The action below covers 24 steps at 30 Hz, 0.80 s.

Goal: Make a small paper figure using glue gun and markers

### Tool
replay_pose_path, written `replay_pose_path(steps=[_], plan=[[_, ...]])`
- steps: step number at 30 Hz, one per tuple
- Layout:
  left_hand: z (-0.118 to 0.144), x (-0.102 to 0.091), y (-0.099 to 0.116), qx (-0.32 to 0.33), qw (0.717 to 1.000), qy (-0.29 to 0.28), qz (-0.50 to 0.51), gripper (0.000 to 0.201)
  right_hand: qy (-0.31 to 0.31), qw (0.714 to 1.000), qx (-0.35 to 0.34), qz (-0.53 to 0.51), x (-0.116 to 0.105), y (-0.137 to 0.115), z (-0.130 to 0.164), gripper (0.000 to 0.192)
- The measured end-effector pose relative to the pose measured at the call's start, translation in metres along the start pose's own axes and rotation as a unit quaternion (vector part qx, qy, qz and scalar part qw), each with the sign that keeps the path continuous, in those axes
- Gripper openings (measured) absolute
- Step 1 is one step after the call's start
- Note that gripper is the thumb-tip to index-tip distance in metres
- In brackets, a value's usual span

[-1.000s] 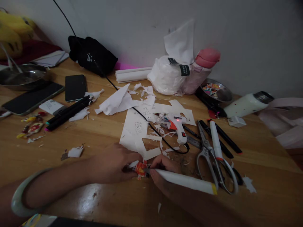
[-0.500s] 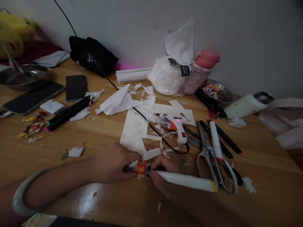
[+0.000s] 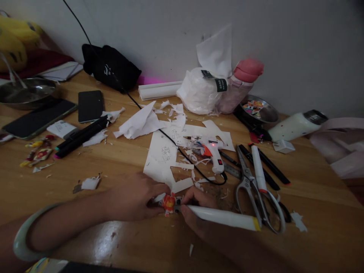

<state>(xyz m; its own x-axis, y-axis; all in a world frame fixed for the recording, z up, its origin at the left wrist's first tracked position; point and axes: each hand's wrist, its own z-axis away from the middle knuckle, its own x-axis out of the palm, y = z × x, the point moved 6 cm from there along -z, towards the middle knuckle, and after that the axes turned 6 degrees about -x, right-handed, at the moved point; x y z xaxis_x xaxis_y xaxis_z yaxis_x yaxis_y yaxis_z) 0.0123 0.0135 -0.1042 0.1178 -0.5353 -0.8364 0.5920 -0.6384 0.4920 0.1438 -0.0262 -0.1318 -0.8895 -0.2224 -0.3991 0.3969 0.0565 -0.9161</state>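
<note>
Paper piece: a small orange-and-white cutout (image 3: pixel 170 202) lies flat on the worktop (image 3: pixel 119 159), just in front of the cut white sheet (image 3: pixel 166 155). It is crumpled at the edges, orange in the middle with pale bits around; finer detail is too small to tell.
Marker: a white marker with a yellow end band (image 3: pixel 224 218) lies low across the worktop, its dark tip touching the right edge of the paper piece.
Right hand: the right hand (image 3: pixel 196 208) has its grip closed round the marker near the tip.
Left hand: the left hand (image 3: pixel 136 197) presses its fingertips on the left side of the paper piece and pins it; a pale bangle (image 3: pixel 25 235) sits on that wrist.
Change: against the pictures of a second ago, the marker tip has crept a little leftward onto the paper piece; both hands otherwise sit as they did, which reads as slow, fine colouring or lining on the piece.
Beyond the paper piece: the scissors (image 3: pixel 256 193) lie to its right; the glue gun (image 3: pixel 214 153), its red light on, lies behind it on the white sheet; black pens (image 3: pixel 82 136) lie well to its left rear.
</note>
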Motion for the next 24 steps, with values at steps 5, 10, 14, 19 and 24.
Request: replay_pose_path(steps=[5,10,14,19,24], plan=[[-0.0004,-0.0006,0.0002,0.001,1.0,0.003,0.0,0.013,0.009,1.0,0.003,0.005,-0.0028,0.0037,0.0015,0.014],[0.0,-0.0018,0.0014,0.008,1.0,0.011,-0.003,0.015,0.005,1.0,0.003,-0.008,-0.0037,0.0008,-0.0004,0.014],[-0.0008,-0.0016,0.002,0.009,1.0,0.003,-0.003,0.014,-0.005,1.0,0.005,-0.005,-0.0018,-0.0004,0.0005,0.014],[-0.0007,-0.0023,0.0028,0.003,1.0,-0.005,0.004,0.014,0.009,1.0,0.009,-0.004,-0.0009,0.0028,0.0014,0.017],[-0.0006,-0.0025,0.0019,0.0,1.0,0.002,0.0,0.014,0.003,1.0,0.007,0.008,-0.0024,0.0015,0.0004,0.014]])
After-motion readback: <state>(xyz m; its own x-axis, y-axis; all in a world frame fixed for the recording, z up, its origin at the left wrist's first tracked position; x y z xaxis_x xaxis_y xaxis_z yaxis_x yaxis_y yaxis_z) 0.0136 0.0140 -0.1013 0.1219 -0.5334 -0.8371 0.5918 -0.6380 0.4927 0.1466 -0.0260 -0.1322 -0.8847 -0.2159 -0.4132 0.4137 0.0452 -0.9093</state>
